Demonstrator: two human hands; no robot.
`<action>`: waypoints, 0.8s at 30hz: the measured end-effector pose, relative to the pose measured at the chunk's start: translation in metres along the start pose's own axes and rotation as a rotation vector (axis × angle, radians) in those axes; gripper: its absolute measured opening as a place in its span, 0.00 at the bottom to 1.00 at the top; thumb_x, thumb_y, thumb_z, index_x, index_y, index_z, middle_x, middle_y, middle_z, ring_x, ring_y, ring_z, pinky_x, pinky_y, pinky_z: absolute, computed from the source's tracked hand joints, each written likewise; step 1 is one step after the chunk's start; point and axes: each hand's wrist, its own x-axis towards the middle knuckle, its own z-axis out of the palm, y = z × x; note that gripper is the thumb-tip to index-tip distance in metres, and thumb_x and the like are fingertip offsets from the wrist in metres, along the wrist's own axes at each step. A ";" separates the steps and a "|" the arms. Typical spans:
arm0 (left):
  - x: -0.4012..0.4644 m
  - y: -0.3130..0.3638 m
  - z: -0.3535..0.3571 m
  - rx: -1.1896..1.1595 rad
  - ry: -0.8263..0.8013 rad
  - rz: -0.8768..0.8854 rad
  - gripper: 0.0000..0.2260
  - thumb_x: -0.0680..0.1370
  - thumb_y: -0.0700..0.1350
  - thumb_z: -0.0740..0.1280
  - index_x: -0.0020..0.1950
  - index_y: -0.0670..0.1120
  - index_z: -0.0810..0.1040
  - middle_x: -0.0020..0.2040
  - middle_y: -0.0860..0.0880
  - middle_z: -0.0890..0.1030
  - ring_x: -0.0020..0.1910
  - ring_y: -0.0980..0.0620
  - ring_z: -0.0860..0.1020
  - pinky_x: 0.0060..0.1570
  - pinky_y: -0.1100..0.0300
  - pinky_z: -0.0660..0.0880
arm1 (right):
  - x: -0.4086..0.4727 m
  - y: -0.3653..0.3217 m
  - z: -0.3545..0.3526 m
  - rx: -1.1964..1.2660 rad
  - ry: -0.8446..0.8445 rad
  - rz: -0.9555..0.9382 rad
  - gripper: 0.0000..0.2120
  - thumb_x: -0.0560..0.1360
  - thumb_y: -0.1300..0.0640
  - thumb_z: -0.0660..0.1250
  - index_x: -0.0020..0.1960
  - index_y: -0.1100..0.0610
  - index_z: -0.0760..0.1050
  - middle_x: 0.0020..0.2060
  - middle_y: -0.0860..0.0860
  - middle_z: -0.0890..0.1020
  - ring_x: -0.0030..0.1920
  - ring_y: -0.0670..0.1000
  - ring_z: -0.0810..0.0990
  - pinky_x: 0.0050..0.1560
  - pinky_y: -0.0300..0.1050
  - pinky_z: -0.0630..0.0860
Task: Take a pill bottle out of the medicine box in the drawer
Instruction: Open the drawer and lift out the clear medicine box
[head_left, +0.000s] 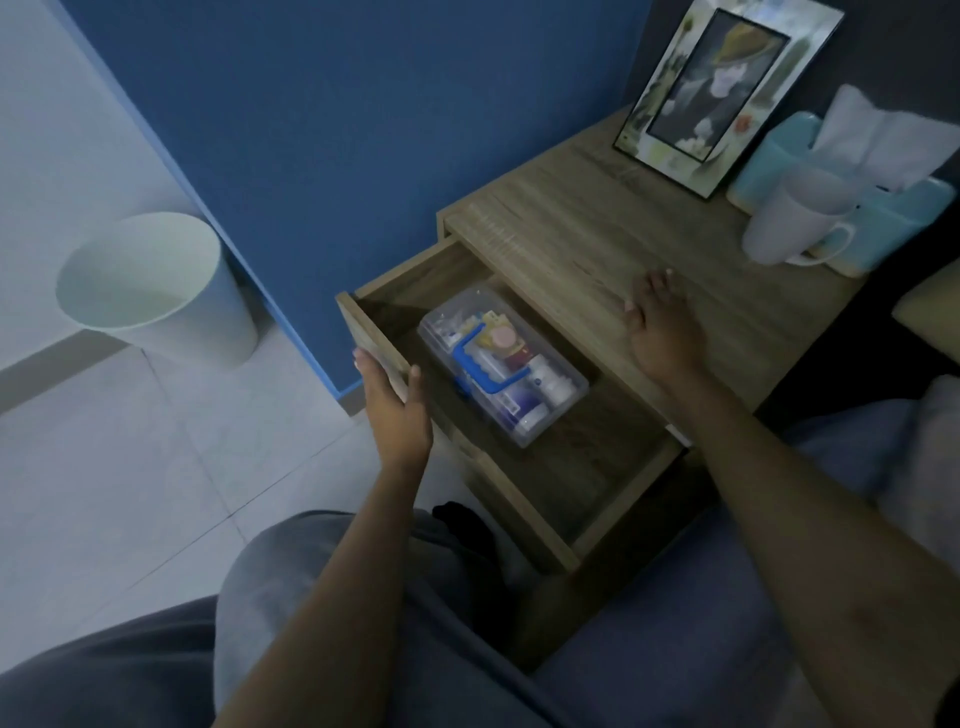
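The drawer (498, 415) stands open, left hand (397, 410) gripping its front panel, right hand (662, 332) flat and spread on the bench (597, 249) behind it. The closed medicine box (501, 364) lies inside; next, unlatch its lid.

The wooden tabletop (597, 244) carries a picture frame (727, 98) at one o'clock, with a mug (795, 218) and a tissue box (883, 208) at two o'clock.

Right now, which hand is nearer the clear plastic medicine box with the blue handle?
Left. The left hand grips the open drawer's front panel just beside the clear plastic medicine box; the right hand rests flat on the nightstand top, farther off.
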 end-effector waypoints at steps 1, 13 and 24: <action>0.004 0.008 -0.001 0.025 0.052 0.086 0.31 0.81 0.52 0.58 0.79 0.47 0.49 0.80 0.49 0.54 0.78 0.54 0.53 0.74 0.59 0.53 | -0.005 -0.004 -0.002 0.049 0.025 0.032 0.25 0.83 0.51 0.45 0.76 0.62 0.57 0.76 0.60 0.60 0.78 0.56 0.54 0.77 0.55 0.53; 0.100 0.050 0.039 0.632 -0.357 0.309 0.24 0.80 0.60 0.52 0.68 0.46 0.70 0.68 0.42 0.72 0.68 0.45 0.71 0.65 0.46 0.71 | -0.152 -0.126 0.051 0.848 0.179 0.287 0.27 0.78 0.39 0.50 0.73 0.48 0.62 0.72 0.46 0.67 0.66 0.28 0.64 0.54 0.26 0.66; 0.133 0.043 0.058 0.683 -0.518 -0.082 0.28 0.78 0.65 0.50 0.60 0.43 0.74 0.53 0.40 0.80 0.53 0.43 0.79 0.59 0.44 0.74 | -0.113 -0.134 0.079 1.423 0.126 0.942 0.28 0.79 0.45 0.58 0.76 0.50 0.58 0.70 0.56 0.71 0.67 0.56 0.73 0.60 0.49 0.71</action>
